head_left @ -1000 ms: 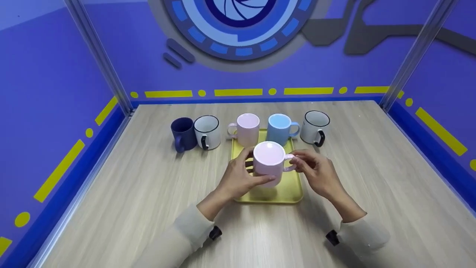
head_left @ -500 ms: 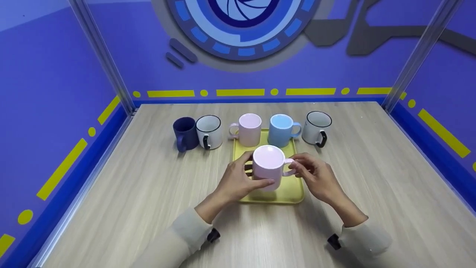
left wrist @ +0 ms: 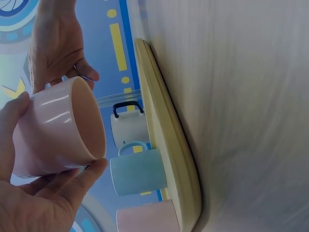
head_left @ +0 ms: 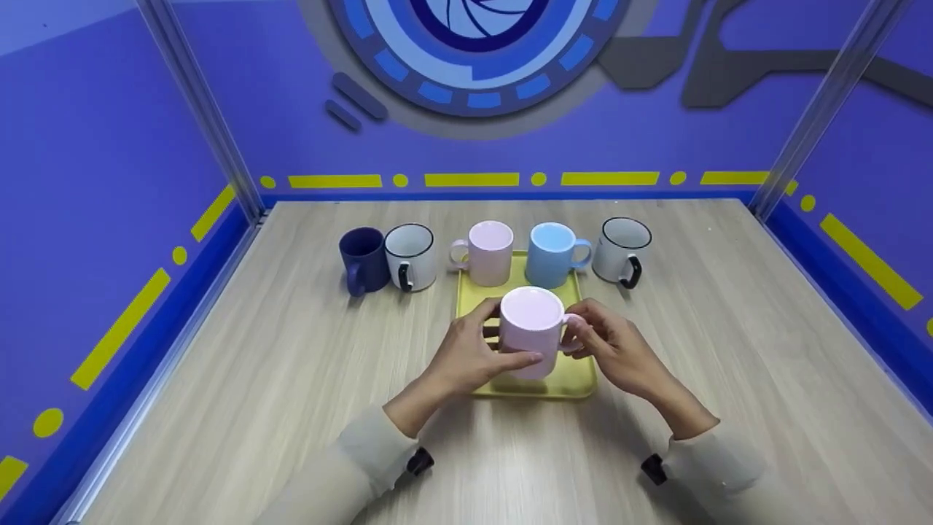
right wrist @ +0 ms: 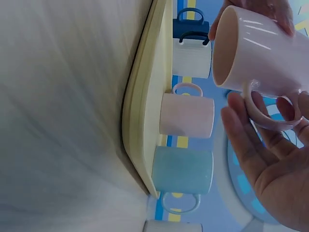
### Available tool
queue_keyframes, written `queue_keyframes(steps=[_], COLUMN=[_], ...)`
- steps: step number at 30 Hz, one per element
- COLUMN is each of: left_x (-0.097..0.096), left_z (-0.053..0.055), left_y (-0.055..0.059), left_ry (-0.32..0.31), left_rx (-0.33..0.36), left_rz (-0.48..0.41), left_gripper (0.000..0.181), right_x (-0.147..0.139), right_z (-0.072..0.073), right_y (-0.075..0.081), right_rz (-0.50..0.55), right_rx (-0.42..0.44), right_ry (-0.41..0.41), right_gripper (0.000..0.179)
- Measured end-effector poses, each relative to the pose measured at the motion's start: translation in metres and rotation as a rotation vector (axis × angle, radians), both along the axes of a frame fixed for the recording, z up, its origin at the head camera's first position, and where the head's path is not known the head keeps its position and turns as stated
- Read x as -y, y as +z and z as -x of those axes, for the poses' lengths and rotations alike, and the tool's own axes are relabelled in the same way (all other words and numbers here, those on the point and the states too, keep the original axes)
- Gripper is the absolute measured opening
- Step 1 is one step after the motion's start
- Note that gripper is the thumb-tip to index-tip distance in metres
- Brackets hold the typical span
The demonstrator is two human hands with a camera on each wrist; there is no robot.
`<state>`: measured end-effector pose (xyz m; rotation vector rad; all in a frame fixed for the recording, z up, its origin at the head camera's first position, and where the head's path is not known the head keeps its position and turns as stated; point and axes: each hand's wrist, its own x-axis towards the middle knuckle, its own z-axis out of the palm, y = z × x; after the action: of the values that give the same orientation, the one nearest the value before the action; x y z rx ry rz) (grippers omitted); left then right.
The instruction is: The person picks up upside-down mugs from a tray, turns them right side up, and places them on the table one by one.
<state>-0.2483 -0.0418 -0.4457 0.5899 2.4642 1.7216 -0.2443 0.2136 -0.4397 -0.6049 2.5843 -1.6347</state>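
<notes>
Both hands hold a pink mug [head_left: 531,335] above the yellow tray [head_left: 576,383]. My left hand [head_left: 466,354] grips the mug's body from its left side, thumb across the near side. At the right, my right hand [head_left: 616,346] pinches the mug's handle [right wrist: 260,116] between thumb and fingers. In the left wrist view a gap shows between the held mug [left wrist: 58,128] and the tray [left wrist: 169,145]. On the tray's far part stand a second pink mug [head_left: 490,255], handle to the left, and a light blue mug [head_left: 550,257], handle to the right.
Left of the tray, a navy mug [head_left: 364,259] stands close beside a white mug [head_left: 410,257] with black rim and handle. Another such white mug [head_left: 621,251] stands right of the light blue one. Blue-violet panels [head_left: 109,182] enclose the wooden table [head_left: 306,350].
The held pink mug has come slightly lower in the head view. My right fingers have shifted a little at its handle. The mugs behind keep their places.
</notes>
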Motion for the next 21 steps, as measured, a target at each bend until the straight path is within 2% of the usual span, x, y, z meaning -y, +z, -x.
queue_keyframes(steps=[7,11,21], left_x=[0.003,0.004,0.008], left_z=[0.001,0.002,0.006], left_y=[0.003,0.004,0.004], left_ry=[-0.005,-0.035,-0.173], left_rx=[0.012,-0.003,-0.147], left_rz=[0.036,0.047,0.093], left_gripper=[0.085,0.09,0.136], right_x=[0.006,0.008,0.005], right_z=[-0.001,-0.001,-0.002], right_y=[0.002,0.005,0.012], right_rz=[0.064,0.09,0.189], right_rx=[0.03,0.061,0.182], right_ry=[-0.024,-0.037,-0.068], right_gripper=[0.025,0.023,0.032])
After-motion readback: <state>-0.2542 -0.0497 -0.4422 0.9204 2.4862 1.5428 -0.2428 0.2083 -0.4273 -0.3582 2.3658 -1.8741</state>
